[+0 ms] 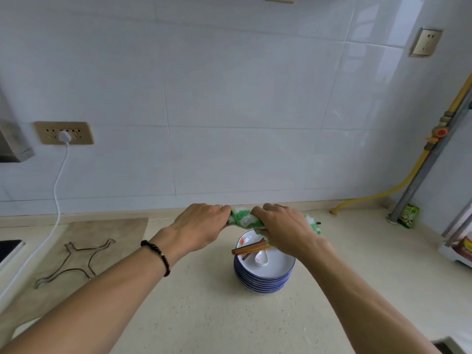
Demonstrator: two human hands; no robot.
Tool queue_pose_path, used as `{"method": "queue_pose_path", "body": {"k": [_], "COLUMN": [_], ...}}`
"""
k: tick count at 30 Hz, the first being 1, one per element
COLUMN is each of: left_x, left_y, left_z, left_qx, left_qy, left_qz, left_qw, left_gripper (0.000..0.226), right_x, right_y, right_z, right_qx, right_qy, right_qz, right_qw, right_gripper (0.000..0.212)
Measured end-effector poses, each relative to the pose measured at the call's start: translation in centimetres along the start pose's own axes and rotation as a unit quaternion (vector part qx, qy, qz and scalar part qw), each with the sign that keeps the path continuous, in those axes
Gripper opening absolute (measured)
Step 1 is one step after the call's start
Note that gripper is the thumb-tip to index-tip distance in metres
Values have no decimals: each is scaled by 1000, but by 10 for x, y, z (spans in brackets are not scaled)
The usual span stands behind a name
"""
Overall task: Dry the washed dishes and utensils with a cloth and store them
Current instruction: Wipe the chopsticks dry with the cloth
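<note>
Countertop (209,315): hands (201,223) wrap cloth (241,219), contents hidden.

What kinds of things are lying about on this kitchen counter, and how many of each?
Green-and-white cloth: 1
Stack of blue-rimmed plates: 1 (single plates too tight to count)
White spoon: 1
Bundle of brown chopsticks: 1
Wire stand: 1
Green packet: 1
Total: 6
</note>
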State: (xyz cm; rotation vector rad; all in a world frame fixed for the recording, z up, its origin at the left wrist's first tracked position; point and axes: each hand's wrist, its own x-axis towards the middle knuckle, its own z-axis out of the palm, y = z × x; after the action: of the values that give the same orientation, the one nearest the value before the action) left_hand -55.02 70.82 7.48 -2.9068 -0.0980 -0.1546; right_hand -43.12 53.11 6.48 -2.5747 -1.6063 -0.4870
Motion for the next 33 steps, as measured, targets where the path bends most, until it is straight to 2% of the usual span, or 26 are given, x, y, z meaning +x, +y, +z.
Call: {"method": "queue_pose_path", "body": {"k": [3,7,10,13,16,18,22,25,28,31,33], "left_x": [-5,-13,-4,1,-6,-6,2,-11,-17,-6,-7], "left_y": [2,-6,15,26,4,3,24,1,-10,4,2], "left_z": [7,6,0,1,7,7,6,10,9,4,5], "left_qx": [21,52,60,50,56,68,40,39,51,56,52], "left_qy": [34,23,17,14,18,17,22,29,46,46,47], "left_qz": [23,16,23,41,20,7,19,1,-23,-8,-3], "left_qw": [999,998,998,998,998,998,999,999,997,997,998], "left_gripper": [27,32,21,22,28,30,18,22,29,16,15], "right_x": [-9,-30,-19,-12,-27,-27,-2,-9,-11,7,7], "right_y": [18,51,20,8,46,47,6,38,50,11,12], "right_z": [8,18,24,29,28,27,28,25,23,25,28], "right_qx": [-15,-52,-85,-52,-47,-63,-53,-65,-90,-64,-41], "right_qy": [34,64,99,97,94,89,110,70,102,118,115], "right_qz": [-56,-16,-57,-99,-61,-26,-102,-100,-56,-113,-141], "right_qw": [998,996,990,989,993,994,987,990,989,984,982], "right_gripper": [27,30,33,44,32,23,13,24,28,26,25]}}
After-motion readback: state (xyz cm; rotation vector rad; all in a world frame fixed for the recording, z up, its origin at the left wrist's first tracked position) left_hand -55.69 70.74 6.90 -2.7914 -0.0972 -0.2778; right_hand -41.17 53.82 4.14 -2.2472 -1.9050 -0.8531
